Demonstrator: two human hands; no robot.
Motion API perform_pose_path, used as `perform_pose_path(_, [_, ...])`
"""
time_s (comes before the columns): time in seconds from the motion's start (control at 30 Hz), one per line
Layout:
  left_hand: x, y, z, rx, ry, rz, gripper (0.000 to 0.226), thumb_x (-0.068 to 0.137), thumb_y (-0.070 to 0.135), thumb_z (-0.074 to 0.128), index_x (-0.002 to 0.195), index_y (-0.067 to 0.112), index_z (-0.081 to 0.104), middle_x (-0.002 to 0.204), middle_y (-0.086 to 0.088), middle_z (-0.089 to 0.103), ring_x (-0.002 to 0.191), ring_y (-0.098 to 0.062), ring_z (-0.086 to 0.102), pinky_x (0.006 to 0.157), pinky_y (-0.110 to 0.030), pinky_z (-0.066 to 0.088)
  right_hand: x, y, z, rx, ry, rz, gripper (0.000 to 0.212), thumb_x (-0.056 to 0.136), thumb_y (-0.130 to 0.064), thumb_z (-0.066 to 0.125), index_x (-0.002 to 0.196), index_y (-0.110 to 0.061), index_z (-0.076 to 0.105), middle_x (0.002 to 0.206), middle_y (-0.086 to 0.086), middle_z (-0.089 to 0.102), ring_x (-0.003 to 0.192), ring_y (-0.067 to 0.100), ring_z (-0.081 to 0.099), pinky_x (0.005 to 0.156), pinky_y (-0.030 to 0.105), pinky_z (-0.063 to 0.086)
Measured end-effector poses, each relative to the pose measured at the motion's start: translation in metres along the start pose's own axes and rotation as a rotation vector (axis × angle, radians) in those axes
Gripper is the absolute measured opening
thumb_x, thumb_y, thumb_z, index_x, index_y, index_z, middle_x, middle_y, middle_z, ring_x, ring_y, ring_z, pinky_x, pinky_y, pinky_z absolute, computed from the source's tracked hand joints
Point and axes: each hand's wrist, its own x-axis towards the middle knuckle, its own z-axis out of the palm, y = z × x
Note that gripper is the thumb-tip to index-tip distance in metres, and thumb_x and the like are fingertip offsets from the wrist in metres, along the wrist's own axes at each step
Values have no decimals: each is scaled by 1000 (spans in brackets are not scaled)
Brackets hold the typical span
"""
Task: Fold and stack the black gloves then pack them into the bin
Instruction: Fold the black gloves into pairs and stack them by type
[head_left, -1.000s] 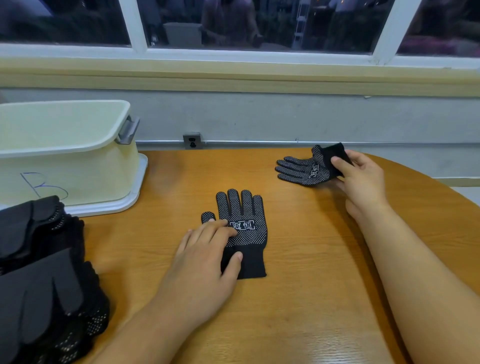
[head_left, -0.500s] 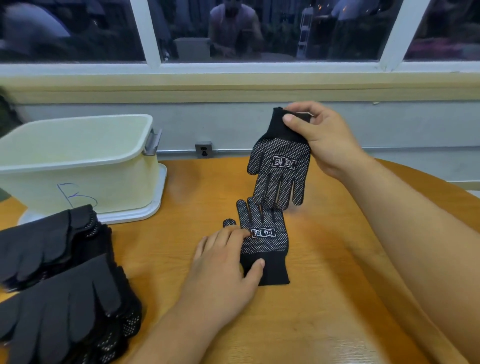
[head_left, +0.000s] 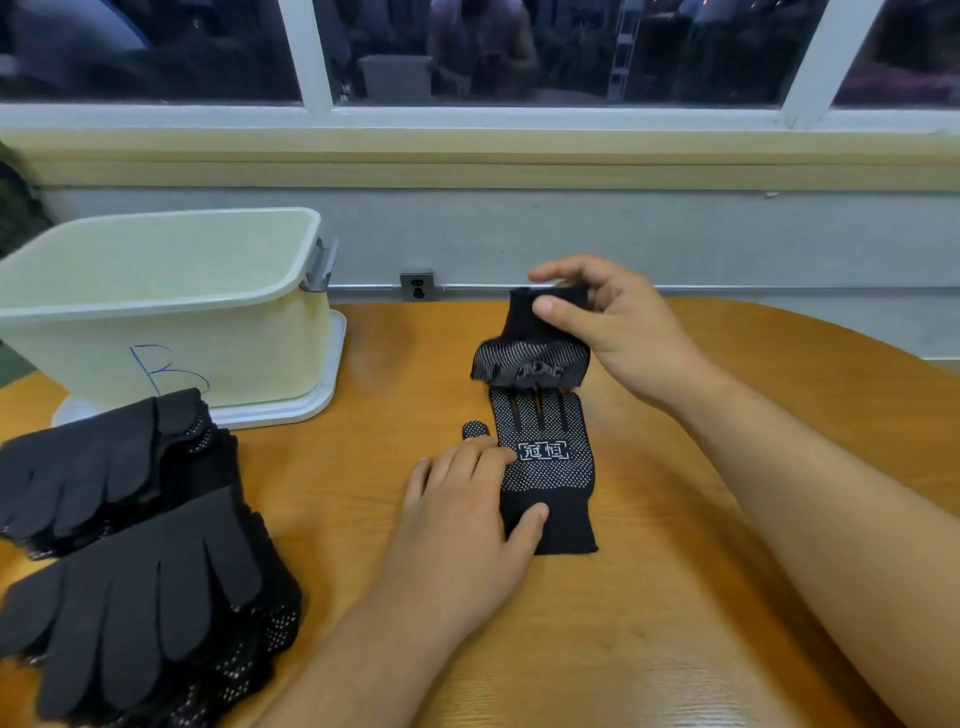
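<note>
Tabletop (head_left: 649, 623) of orange-brown wood, rounded edge, against a grey wall under a window (head_left: 571, 52); one socket (head_left: 417, 284) at wall foot. Counted: one cream bin (head_left: 171, 332) (marked B) at far left; two stacks of black gloves at near left, rear pile (head_left: 104, 457) and front pile (head_left: 140, 597); two loose gloves at centre. Lower glove (head_left: 550, 478) pressed flat beneath straight fingers of left hand (head_left: 457, 525); upper glove (head_left: 530, 353) pinched at cuff by right hand (head_left: 618, 322), bunched over lower glove's fingertips.

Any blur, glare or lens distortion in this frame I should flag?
Head view: the lifted glove in the right hand is motion-blurred, its print unreadable; the flat glove under the left hand is sharp. Also head view: window panes mirror the room, the sill bows, mild sheen on the table.
</note>
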Motion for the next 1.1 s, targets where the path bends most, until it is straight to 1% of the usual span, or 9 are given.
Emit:
perform_pose_path(0.1, [0, 1, 0, -6, 13, 1, 65, 95, 69, 34, 151, 37, 43, 156, 20, 39, 150, -3, 28, 128, -42, 21, -31, 7, 7, -50, -30, 7, 25, 95, -9, 77, 117, -22, 74, 103, -8, 77, 95, 8, 71, 85, 22, 57])
perform_pose_path(0.17, [0, 1, 0, -30, 24, 2, 59, 99, 65, 44, 150, 35, 44, 152, 20, 42, 149, -4, 30, 128, -40, 22, -48, 11, 11, -87, -35, 13, 25, 92, -18, 81, 113, -29, 76, 105, -7, 78, 96, 9, 71, 89, 27, 58])
perform_pose_path(0.23, [-1, -1, -4, -58, 47, -9, 53, 101, 59, 52, 147, 34, 47, 146, 19, 45, 145, -5, 33, 125, -36, 27, -66, 15, 14, -105, -50, 19, 25, 92, -15, 82, 112, -29, 77, 107, -2, 80, 99, 13, 73, 94, 32, 58])
perform_pose_path(0.3, [-2, -4, -9, -85, 73, -37, 45, 99, 52, 58, 139, 34, 50, 136, 20, 49, 137, -5, 39, 118, -32, 33, -84, 21, 13, -146, -89, 19, 28, 94, -10, 81, 115, -28, 76, 108, -3, 80, 105, 11, 74, 97, 30, 57])
perform_pose_path(0.43, [-4, -8, -15, -95, 53, -78, 41, 97, 52, 62, 131, 38, 45, 119, 25, 48, 123, -2, 43, 110, -27, 34, -114, 33, 10, -393, -207, -41, 36, 96, -7, 77, 125, -28, 73, 121, -14, 74, 121, 13, 69, 103, 26, 52])
perform_pose_path(0.53, [-4, -6, -18, -168, 50, -140, 50, 94, 55, 68, 132, 41, 39, 104, 25, 49, 111, -2, 46, 103, -28, 40, -120, 41, 11, -640, -288, -92, 44, 96, -12, 73, 136, -32, 70, 135, -22, 65, 134, 7, 57, 112, 29, 46])
perform_pose_path(0.7, [-3, -6, -18, -169, 55, -148, 80, 93, 59, 68, 158, 40, 23, 144, 26, 44, 136, -2, 42, 122, -34, 33, -121, 44, 16, -758, -246, -155, 35, 105, -21, 63, 138, -29, 70, 133, -21, 68, 131, -1, 54, 110, 30, 48])
perform_pose_path(0.87, [-3, -7, -17, -189, 67, -136, 79, 93, 58, 68, 158, 40, 27, 147, 26, 45, 142, -1, 37, 123, -33, 30, -126, 36, 15, -787, -165, -277, 35, 103, -19, 62, 136, -22, 72, 129, -15, 72, 126, 5, 61, 105, 29, 51])
perform_pose_path(1.1, [-2, -9, -16, -151, 13, -83, 74, 95, 61, 59, 160, 45, 29, 148, 28, 39, 143, 1, 33, 124, -32, 24, -131, 43, 18, -820, -313, -211, 37, 100, -26, 59, 134, -22, 73, 131, -14, 73, 129, 6, 61, 108, 35, 51])
